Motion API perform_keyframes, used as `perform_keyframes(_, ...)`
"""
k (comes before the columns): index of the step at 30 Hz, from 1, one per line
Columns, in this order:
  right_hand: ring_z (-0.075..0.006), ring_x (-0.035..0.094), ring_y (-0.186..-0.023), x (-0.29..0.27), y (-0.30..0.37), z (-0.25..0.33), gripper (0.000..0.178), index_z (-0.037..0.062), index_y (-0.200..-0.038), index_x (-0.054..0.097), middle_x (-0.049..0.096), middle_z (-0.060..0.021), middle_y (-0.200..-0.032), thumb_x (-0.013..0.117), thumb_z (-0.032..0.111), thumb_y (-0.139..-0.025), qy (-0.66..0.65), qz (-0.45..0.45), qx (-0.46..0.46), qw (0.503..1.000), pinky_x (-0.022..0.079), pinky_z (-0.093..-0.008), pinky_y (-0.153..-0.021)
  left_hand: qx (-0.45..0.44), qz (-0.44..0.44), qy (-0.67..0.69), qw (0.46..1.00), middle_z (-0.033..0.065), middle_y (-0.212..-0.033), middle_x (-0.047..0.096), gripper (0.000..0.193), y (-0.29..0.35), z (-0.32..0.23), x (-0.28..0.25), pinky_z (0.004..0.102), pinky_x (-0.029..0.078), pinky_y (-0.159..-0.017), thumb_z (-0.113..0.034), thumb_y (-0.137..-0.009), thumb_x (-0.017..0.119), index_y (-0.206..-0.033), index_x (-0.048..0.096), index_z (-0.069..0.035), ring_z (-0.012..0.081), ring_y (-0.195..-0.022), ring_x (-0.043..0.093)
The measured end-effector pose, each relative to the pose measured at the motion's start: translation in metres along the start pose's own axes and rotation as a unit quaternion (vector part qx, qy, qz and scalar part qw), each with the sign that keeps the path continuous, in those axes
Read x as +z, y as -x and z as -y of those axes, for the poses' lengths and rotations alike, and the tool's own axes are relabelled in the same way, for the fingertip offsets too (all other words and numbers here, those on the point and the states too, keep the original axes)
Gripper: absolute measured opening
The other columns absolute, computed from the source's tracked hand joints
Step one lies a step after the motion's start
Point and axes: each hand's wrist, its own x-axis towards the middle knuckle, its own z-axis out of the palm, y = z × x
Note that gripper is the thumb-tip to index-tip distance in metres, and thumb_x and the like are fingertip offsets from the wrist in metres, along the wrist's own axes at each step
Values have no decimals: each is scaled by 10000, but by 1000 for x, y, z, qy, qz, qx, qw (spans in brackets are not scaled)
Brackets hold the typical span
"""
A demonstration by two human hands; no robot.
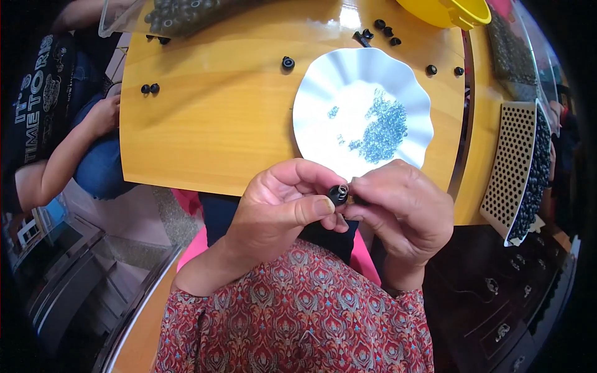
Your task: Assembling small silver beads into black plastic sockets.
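In front of my lap, just off the near edge of the table, both hands meet. My left hand (270, 208) pinches a small round black plastic part (336, 197) between thumb and fingers. A thin metal coil spring (342, 189) sticks up from that part. Close against it, my right hand (413, 208) has its fingers closed on another small black piece (359, 200), mostly hidden by the fingertips. Beyond my hands stands a white plate with a wavy rim (312, 81). A heap of tiny metal springs (384, 129) lies on it, with a few small clumps apart.
Loose black parts (288, 63) lie about the wooden table (205, 137). At the far side are a clear tub of dark parts (186, 15) and a yellow bowl (444, 12). A perforated basket (509, 168) of black pieces stands right. Someone's arm (65, 149) is at left.
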Motion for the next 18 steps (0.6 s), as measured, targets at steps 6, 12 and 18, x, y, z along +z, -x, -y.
perform_keyframes(6, -172, 593, -662, 4, 2, -3, 285, -63, -926, 674, 629, -118, -769, 753, -21, -656, 21, 6, -25, 999, 429, -239, -531, 3, -8, -24, 1000, 120, -834, 632, 260, 0, -3, 0, 336, 552, -727, -82, -843, 647, -1047, 553, 50, 176, -734, 620)
perform_keyframes(12, -165, 584, -658, 3, 6, -1, 256, -58, -910, 667, 620, -106, -759, 745, -34, -667, 44, 11, -4, 999, 429, -231, -529, 8, -10, -35, 999, 113, -855, 634, 272, -1, -7, 0, 313, 539, -717, -93, -840, 654, -1047, 553, 52, 160, -729, 613)
perform_keyframes(18, -195, 595, -661, -1, 4, 2, 261, -43, -870, 657, 620, -113, -755, 772, -20, -637, 47, -1, -19, 999, 448, -258, -564, 15, -8, -56, 998, 114, -862, 632, 261, 0, -8, 2, 276, 504, -686, -90, -846, 648, -1046, 553, 49, 151, -715, 596)
